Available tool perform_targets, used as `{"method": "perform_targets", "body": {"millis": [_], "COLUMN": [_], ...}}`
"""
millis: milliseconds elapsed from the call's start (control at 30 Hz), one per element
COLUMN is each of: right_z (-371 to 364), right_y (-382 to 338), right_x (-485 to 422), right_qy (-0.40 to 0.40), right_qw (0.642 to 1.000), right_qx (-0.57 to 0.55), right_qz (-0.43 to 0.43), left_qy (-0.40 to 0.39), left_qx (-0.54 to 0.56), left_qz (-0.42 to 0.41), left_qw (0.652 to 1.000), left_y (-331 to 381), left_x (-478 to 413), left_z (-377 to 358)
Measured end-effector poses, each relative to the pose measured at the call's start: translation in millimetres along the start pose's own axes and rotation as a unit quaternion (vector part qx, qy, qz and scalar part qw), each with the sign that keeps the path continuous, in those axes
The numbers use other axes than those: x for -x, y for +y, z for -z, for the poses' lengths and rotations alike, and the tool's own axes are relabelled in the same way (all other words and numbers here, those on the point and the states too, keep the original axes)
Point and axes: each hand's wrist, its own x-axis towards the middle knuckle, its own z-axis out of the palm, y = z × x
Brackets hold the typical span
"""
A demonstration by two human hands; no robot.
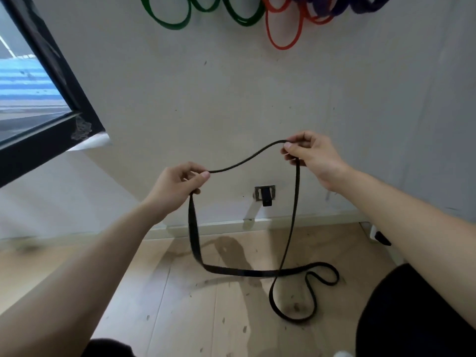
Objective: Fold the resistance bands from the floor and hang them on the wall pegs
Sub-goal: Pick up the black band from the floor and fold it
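Note:
A long black resistance band [293, 210] hangs between both hands in front of the wall. My left hand [177, 185] pinches it at the left and my right hand [313, 157] pinches it higher at the right, a short span sagging between them. The rest drops down and lies in loops on the wooden floor [180, 305]. Green bands [175, 18], a red band [283, 34] and purple bands [360, 6] hang at the top of the wall; the pegs are out of frame.
A black-framed window [51, 81] fills the upper left. A small metal wall plate with a black clip [265, 195] sits low on the wall above the skirting. My dark-clothed knee [425, 313] is at the lower right.

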Motion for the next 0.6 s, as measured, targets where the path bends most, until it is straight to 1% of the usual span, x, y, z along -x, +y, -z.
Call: {"method": "perform_targets", "body": {"millis": [133, 200, 300, 433, 500, 600], "right_z": [0, 0, 0, -2, -4, -6], "right_y": [4, 9, 15, 15, 14, 13], "right_x": [-1, -1, -3, -4, -4, -2], "right_qy": [0.003, -0.003, -0.015, -0.021, -0.037, -0.086], "right_qw": [1.000, 1.000, 0.999, 0.998, 0.997, 0.992], "right_qx": [0.013, 0.027, 0.044, 0.051, 0.062, 0.079], "right_qz": [-0.001, -0.012, -0.024, -0.025, -0.027, -0.047], "left_qy": [-0.126, -0.151, -0.157, -0.175, -0.147, -0.078], "left_qx": [0.006, 0.050, 0.126, 0.230, 0.251, 0.277], "left_qz": [0.025, 0.022, 0.013, 0.033, 0.032, 0.047], "left_qw": [0.992, 0.987, 0.979, 0.957, 0.956, 0.956], "left_y": [7, 15, 31, 47, 50, 47], "left_x": [4, 7, 10, 14, 14, 10], "left_z": [-6, -9, -11, -11, -11, -4]}}
